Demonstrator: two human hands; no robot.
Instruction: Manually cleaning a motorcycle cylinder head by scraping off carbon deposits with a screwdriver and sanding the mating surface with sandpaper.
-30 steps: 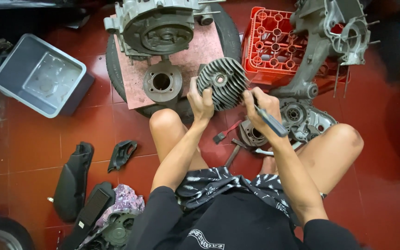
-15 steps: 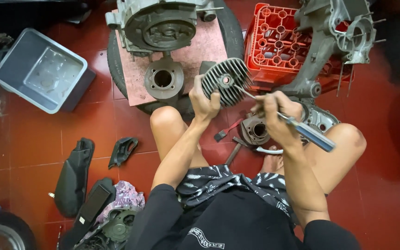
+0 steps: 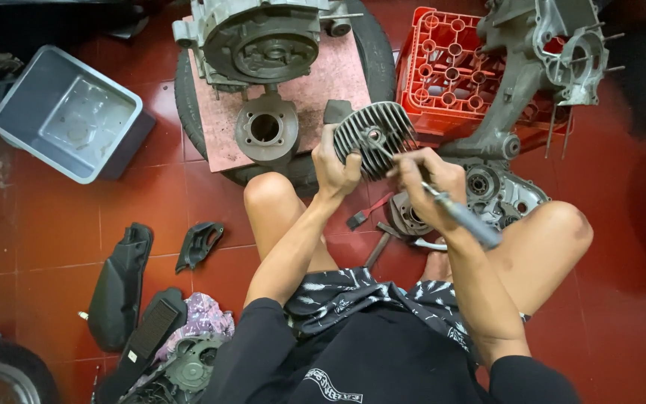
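My left hand [image 3: 336, 166] grips a round, finned grey cylinder head [image 3: 380, 135] and holds it up in front of me, over my knees. My right hand [image 3: 425, 185] is closed around a screwdriver [image 3: 463, 217] with a grey handle. Its thin shaft points up and left, with the tip at the hole in the middle of the cylinder head. I sit on the red tiled floor with bare knees apart.
An engine case [image 3: 259, 41] and a cylinder [image 3: 266, 131] rest on a pink board over a tyre. A red crate [image 3: 446, 71], another crankcase [image 3: 540, 60], a case half [image 3: 499, 196], a grey tub [image 3: 69, 112] and black plastic covers [image 3: 121, 284] lie around.
The cylinder head stays raised in my left hand. My right hand has shifted up and left, bringing the screwdriver tip to the head's central hole.
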